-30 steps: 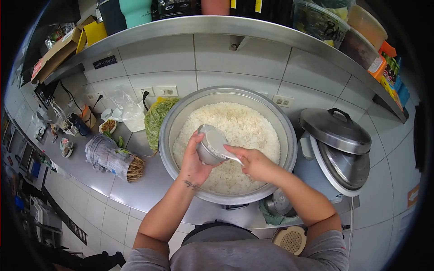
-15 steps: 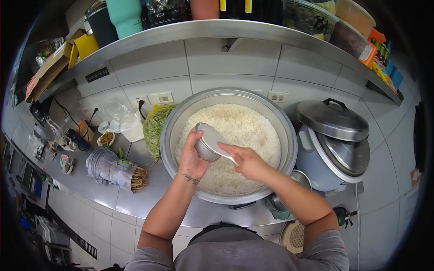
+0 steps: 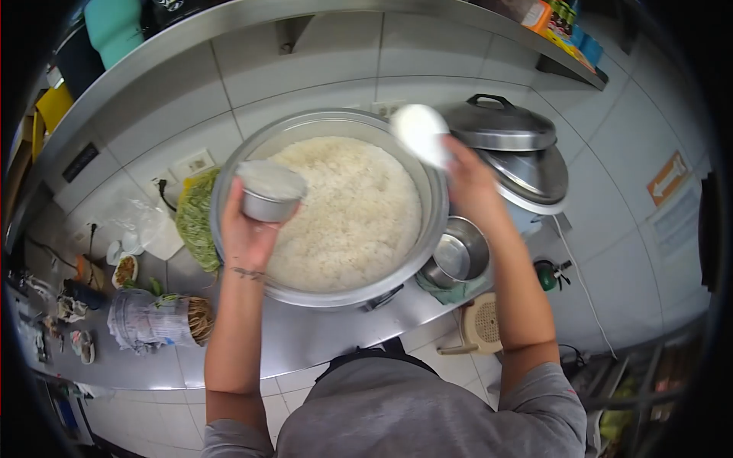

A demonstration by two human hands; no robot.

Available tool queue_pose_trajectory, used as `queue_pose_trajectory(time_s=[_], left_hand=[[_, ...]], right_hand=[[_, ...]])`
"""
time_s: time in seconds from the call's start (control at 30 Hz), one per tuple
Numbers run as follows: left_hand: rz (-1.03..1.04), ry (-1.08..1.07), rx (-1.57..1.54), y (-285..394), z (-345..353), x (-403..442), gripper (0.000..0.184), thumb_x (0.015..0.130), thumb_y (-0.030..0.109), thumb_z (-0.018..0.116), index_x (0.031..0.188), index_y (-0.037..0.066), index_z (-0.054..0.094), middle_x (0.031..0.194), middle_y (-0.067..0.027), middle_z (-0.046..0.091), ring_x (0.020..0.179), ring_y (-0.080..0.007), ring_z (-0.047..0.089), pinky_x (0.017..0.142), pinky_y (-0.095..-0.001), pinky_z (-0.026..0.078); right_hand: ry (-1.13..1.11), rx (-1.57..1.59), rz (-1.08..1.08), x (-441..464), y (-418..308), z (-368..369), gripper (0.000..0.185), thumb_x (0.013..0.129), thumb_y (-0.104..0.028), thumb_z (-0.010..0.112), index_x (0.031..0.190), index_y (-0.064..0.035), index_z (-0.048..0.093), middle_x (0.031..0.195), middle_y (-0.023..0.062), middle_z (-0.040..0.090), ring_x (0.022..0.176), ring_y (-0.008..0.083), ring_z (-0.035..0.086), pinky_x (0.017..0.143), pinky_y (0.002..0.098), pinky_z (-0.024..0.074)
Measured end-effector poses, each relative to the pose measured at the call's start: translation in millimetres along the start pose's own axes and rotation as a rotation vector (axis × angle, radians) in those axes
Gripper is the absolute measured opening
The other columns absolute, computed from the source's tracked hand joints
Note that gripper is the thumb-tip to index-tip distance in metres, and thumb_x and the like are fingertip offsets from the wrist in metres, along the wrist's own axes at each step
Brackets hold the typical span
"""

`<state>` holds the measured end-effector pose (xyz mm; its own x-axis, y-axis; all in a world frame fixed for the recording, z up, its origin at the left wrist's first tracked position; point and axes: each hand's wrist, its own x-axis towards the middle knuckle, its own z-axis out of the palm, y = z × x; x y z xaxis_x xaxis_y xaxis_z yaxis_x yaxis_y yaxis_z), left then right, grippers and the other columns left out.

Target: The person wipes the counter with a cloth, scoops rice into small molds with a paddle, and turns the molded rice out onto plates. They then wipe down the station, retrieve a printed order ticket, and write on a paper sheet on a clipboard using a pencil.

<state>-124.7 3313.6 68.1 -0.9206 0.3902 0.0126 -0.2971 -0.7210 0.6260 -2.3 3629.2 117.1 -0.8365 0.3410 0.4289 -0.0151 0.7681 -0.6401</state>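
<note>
My left hand (image 3: 256,233) is closed around a small round metal cup (image 3: 269,204) with white rice packed level at its top. It holds the cup above the left side of a wide metal pot (image 3: 336,298). White cooked rice (image 3: 347,214) fills much of that pot. In my right hand (image 3: 467,174) is a white rice paddle (image 3: 422,133), its blade smeared by motion. The paddle is up over the pot's right rim, close to the rice cooker, apart from the cup.
On the right stand a rice cooker (image 3: 527,179) with a spare metal lid (image 3: 504,126) on it and a metal bowl (image 3: 458,252). Bagged green vegetables (image 3: 200,221) and a paper-wrapped bundle of roots (image 3: 160,319) lie left. A steel shelf (image 3: 229,30) runs above.
The paddle has left the cup's top and moved up and right with my right hand. My left hand still holds the cup, now more upright. The camera view has turned right.
</note>
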Motion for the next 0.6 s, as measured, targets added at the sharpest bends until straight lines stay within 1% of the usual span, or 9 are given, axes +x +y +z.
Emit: queue_pose_trajectory(time_s=[0.07,0.13,0.23,0.3,0.37,0.43,0.5,0.57,0.6], left_hand=[[0.074,0.067,-0.085,8.6,2.5,-3.8,0.067,0.094,0.056,0.049,0.141,0.01,0.036,0.143,-0.0179,0.041,0.133,-0.0391,0.038,0.105,-0.0619,0.036],[0.074,0.096,-0.121,7.0,8.3,-10.4,0.07,0.093,0.059,0.048,0.141,0.01,0.035,0.144,-0.0183,0.039,0.133,-0.0398,0.037,0.106,-0.062,0.036],[0.061,0.085,-0.147,-5.5,12.1,-18.4,0.076,0.09,0.063,0.049,0.142,0.009,0.033,0.144,-0.0189,0.037,0.133,-0.0398,0.037,0.105,-0.0611,0.037],[0.05,0.049,-0.152,-19.0,11.6,-21.3,0.084,0.086,0.068,0.05,0.142,0.009,0.032,0.143,-0.0189,0.037,0.132,-0.0383,0.038,0.105,-0.0604,0.038],[0.026,0.055,-0.223,-32.9,22.1,-29.9,0.087,0.085,0.072,0.047,0.144,0.01,0.031,0.143,-0.0179,0.038,0.132,-0.0369,0.039,0.106,-0.0611,0.035],[0.056,-0.022,-0.232,-49.2,43.4,-46.9,0.092,0.083,0.077,0.044,0.144,0.01,0.03,0.141,-0.0167,0.041,0.131,-0.0345,0.04,0.106,-0.0614,0.033],[0.106,-0.039,-0.218,-68.9,64.8,-63.4,0.095,0.081,0.08,0.041,0.145,0.01,0.03,0.142,-0.0176,0.041,0.131,-0.0375,0.041,0.104,-0.0612,0.035],[0.153,-0.052,-0.216,-91.4,89.4,-81.3,0.097,0.08,0.083,0.037,0.145,0.011,0.029,0.144,-0.0184,0.041,0.13,-0.0405,0.042,0.101,-0.0609,0.038],[0.167,-0.012,-0.231,-101.3,102.8,-93.9,0.094,0.081,0.081,0.04,0.143,0.01,0.034,0.14,-0.0159,0.045,0.127,-0.0349,0.045,0.101,-0.0551,0.039]], right_hand=[[-0.004,-0.276,0.19,-30.7,32.2,-58.4,0.038,0.095,-0.017,0.052,0.133,-0.0116,0.053,0.112,0.0242,0.064,0.099,0.0371,0.064,0.082,0.0404,0.051],[-0.316,-0.532,0.48,-62.6,60.9,-76.9,0.04,0.091,-0.017,0.056,0.131,-0.0111,0.056,0.11,0.0253,0.064,0.104,0.0388,0.061,0.087,0.0421,0.0499],[-0.528,-0.673,0.348,-102.8,137.5,-48.5,0.036,0.086,-0.016,0.06,0.122,-0.0093,0.062,0.11,0.0249,0.064,0.105,0.0378,0.06,0.09,0.0449,0.048],[-0.58,-0.647,0.258,-108.7,143.6,-29.2,0.034,0.085,-0.015,0.061,0.119,-0.0086,0.064,0.108,0.0244,0.065,0.103,0.0379,0.061,0.091,0.045,0.0477],[-0.313,-0.623,0.079,-95.2,118.6,-24.6,0.029,0.084,-0.011,0.064,0.112,-0.0072,0.067,0.1,0.0205,0.067,0.093,0.0338,0.065,0.085,0.0417,0.0513],[-0.123,0.107,-0.027,-86.3,49.1,-21.3,0.025,0.082,-0.008,0.067,0.108,-0.0059,0.069,0.092,0.0157,0.067,0.083,0.0269,0.067,0.076,0.0356,0.0534],[-0.211,0.311,-0.362,-92.4,-11.6,-17.7,0.023,0.085,-0.008,0.067,0.107,-0.0058,0.068,0.088,0.0128,0.065,0.077,0.0241,0.065,0.069,0.0329,0.0515],[-0.368,0.402,-0.417,-102.1,-43.2,-1.0,0.022,0.087,-0.01,0.065,0.109,-0.0063,0.068,0.09,0.0136,0.064,0.078,0.0267,0.064,0.07,0.0344,0.0502],[-0.401,0.418,-0.448,-106.2,-43.5,7.9,0.022,0.087,-0.01,0.065,0.109,-0.0063,0.068,0.09,0.0136,0.064,0.078,0.0267,0.064,0.07,0.0344,0.0502]])
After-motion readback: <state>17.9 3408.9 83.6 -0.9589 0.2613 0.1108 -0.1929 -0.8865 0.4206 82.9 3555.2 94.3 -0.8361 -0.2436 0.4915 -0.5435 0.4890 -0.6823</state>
